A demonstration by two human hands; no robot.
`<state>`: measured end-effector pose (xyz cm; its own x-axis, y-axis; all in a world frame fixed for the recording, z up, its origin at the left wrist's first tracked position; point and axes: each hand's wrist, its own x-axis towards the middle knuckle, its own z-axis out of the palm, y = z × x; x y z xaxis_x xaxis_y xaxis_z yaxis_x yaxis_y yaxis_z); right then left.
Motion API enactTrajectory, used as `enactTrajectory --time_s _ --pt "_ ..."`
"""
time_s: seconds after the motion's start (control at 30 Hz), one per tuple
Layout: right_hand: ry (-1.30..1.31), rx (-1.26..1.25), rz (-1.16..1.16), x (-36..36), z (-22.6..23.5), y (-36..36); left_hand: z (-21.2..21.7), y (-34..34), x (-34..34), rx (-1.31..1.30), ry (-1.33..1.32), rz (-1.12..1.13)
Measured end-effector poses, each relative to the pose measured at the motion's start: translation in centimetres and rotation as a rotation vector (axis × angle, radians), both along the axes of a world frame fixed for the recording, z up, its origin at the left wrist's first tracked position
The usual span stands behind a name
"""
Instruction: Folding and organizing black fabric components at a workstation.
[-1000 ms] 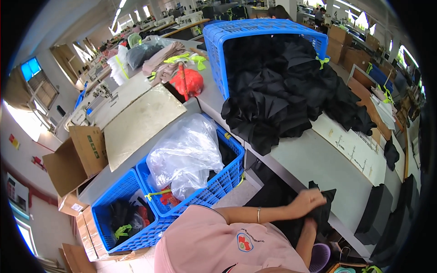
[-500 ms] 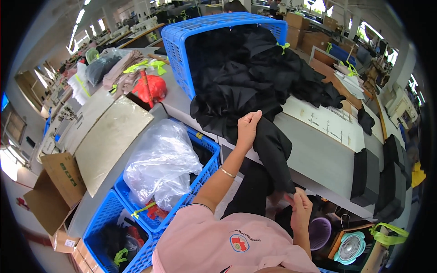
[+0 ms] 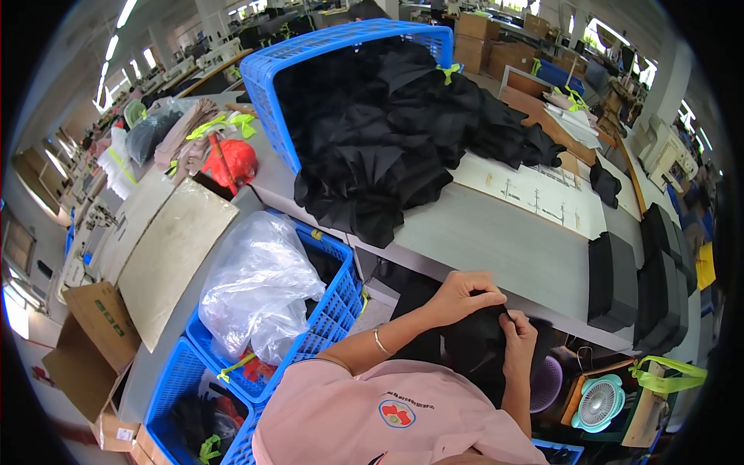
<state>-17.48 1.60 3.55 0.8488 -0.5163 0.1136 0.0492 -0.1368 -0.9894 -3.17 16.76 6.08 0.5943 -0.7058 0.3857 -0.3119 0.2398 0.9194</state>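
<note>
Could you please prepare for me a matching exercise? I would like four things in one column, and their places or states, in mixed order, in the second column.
Things:
1. Black cloth piece
2. Heap of black cloth
3. Clear plastic bag
4. Purple container

Places or states:
A. Resting in an upright blue crate
B. Lower than the grey tabletop, right of the right forearm
C. Held by the left hand and right hand
D. Spilling from a tipped blue crate

Right pairs: 1-C, 2-D, 3-A, 4-B
</note>
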Motion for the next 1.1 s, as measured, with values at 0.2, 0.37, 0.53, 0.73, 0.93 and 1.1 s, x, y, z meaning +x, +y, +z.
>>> enactTrajectory --time_s 0.2,0.37,0.53,0.73,0.93,1.1 --pt "-0.109 0.189 -0.137 0.8 0.9 -1.5 -2.9 -2.3 1.2 0.022 0.707 -0.253" --pt "-0.072 0.069 -0.01 4.4 -0.5 -4.0 -4.3 -3.5 -3.3 0.088 1.038 -0.832" --pt "0.208 0.158 0.484 6.5 -9.2 1.2 -6.9 -2.9 -5.2 0.198 0.658 -0.828" --pt "0.123 0.284 0.375 3.7 -15.8 -0.3 -6.5 -2.4 -3.5 0.342 0.546 -0.712" --pt "0.073 0.352 -0.207 4.0 -8.3 -6.8 -5.0 -4.7 1.6 0.529 0.556 -0.777" --pt "-0.131 -0.228 -0.272 4.5 -1.2 -7.5 -5.2 -3.9 0.1 0.648 0.355 -0.763"
